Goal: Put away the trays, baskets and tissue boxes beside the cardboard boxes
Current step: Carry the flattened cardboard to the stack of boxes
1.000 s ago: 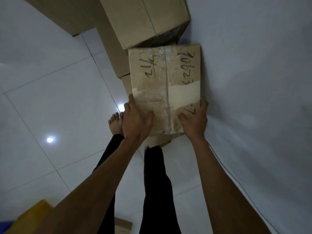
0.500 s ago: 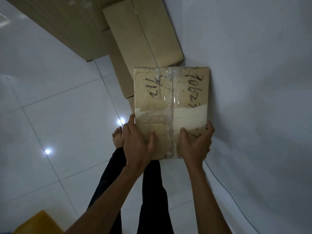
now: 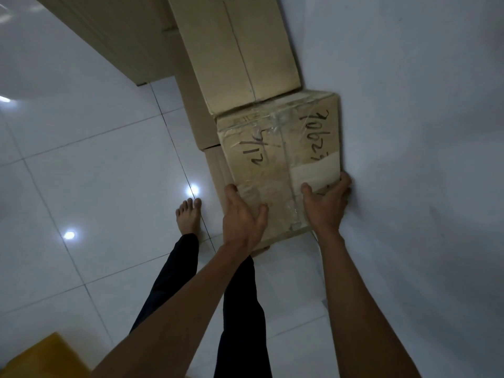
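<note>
A taped cardboard box point(image 3: 281, 156) with handwritten numbers on its top stands against the white wall. My left hand point(image 3: 242, 216) presses on its near left corner, fingers over the left edge. My right hand point(image 3: 327, 205) grips its near right corner by the wall. Behind it, touching its far edge, lies a larger plain cardboard box point(image 3: 240, 50). A further box point(image 3: 196, 115) shows below and to the left of these two. No trays, baskets or tissue boxes can be made out near the boxes.
The white wall point(image 3: 409, 132) runs along the right. A wooden cabinet point(image 3: 109, 36) stands at the upper left. My bare foot point(image 3: 188, 216) rests on the glossy white tiles left of the box. A yellow object point(image 3: 41, 358) lies at the bottom left corner.
The taped box has come lower and closer to the wall with both hands still on it; the camera has tipped up, showing more of the rear box.
</note>
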